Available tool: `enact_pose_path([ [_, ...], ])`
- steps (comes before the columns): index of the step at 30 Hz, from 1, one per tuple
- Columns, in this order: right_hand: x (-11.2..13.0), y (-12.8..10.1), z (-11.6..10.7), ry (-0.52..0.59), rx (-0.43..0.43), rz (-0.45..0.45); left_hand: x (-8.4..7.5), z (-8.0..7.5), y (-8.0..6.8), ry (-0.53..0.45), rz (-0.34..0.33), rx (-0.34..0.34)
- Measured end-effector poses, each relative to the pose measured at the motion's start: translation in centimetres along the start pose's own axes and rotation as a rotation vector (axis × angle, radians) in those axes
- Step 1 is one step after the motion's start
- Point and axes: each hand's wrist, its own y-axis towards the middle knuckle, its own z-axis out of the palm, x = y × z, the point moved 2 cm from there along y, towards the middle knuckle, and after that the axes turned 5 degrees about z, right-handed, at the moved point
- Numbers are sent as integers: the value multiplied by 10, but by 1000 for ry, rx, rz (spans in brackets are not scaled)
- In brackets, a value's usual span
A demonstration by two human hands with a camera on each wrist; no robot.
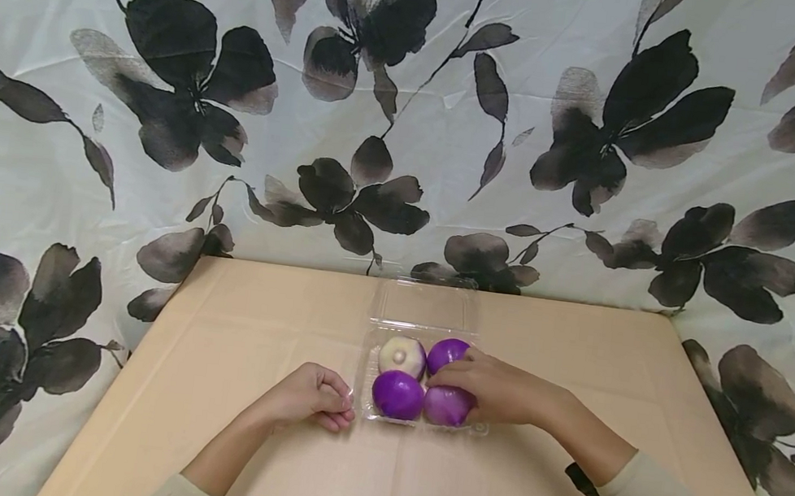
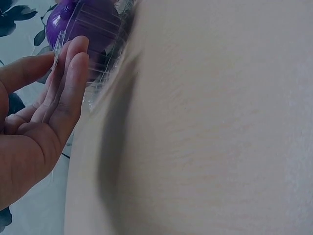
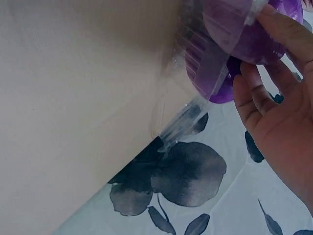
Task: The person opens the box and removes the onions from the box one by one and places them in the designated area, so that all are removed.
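A clear plastic clamshell box [image 1: 365,413] lies with its lid folded back, holding several round, glossy purple onions. My left hand [image 1: 314,399] pinches the box's left edge between thumb and fingers; the left wrist view shows the thumb pressing the plastic rim [image 2: 59,46]. At the box's front right, my right hand [image 1: 507,387] grips a lighter purple onion [image 1: 448,407], its thumb on one side and fingers behind. Beside that one sits a darker onion [image 1: 398,395]. Behind are a pale-topped onion [image 1: 401,356] and another purple one [image 1: 446,353], partly covered by the right hand.
The transparent lid [image 1: 426,307] extends toward the far edge of the tan tabletop [image 1: 273,307]. A white cloth with dark flowers [image 1: 351,136] hangs behind and spreads out around the table's sides.
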Motion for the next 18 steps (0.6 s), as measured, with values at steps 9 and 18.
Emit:
enact_pose_path([
  [9, -2, -7, -9, 99, -30, 20, 1, -1, 0, -1, -1, -3],
  [18, -9, -17, -20, 252, -35, 95, 1, 1, -1, -7, 3, -1],
])
